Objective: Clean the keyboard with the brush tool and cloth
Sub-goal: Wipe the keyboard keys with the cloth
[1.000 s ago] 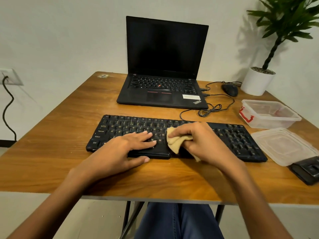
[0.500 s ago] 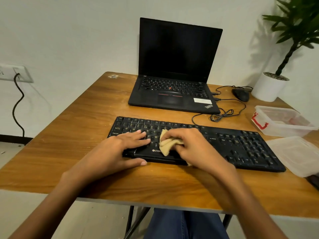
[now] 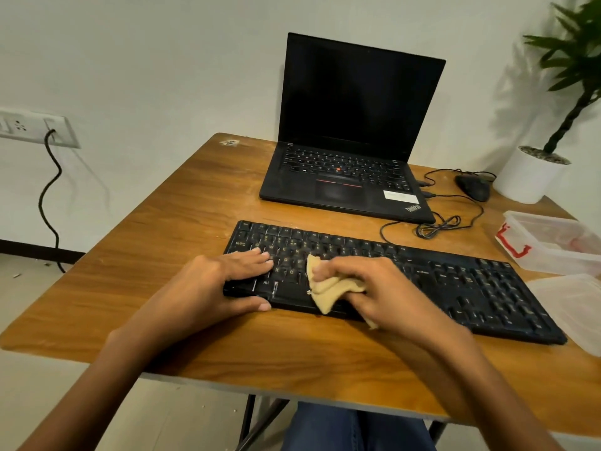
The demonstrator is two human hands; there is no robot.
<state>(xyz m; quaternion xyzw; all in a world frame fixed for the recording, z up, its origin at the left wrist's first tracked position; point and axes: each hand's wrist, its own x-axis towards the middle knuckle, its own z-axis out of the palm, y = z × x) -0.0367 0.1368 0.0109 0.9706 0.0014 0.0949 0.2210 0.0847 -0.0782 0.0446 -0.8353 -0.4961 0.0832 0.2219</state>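
A black keyboard point(image 3: 455, 281) lies across the wooden table point(image 3: 162, 255) in front of me. My left hand point(image 3: 221, 281) rests flat on the keyboard's left end, fingers straight over the keys and thumb along its front edge. My right hand point(image 3: 367, 291) grips a bunched tan cloth point(image 3: 325, 292) and presses it onto the keys near the keyboard's middle-left. No brush tool is in view.
A black open laptop point(image 3: 344, 177) stands behind the keyboard. A mouse point(image 3: 473, 187) and its coiled cable point(image 3: 439, 226) lie to the laptop's right, by a white plant pot point(image 3: 527, 180). A clear plastic box point(image 3: 553, 242) and its lid point(image 3: 575, 304) sit at the right edge.
My right hand has slid the cloth leftward along the keys, closer to my left hand. The view has swung left, so the keyboard sits further right in frame.
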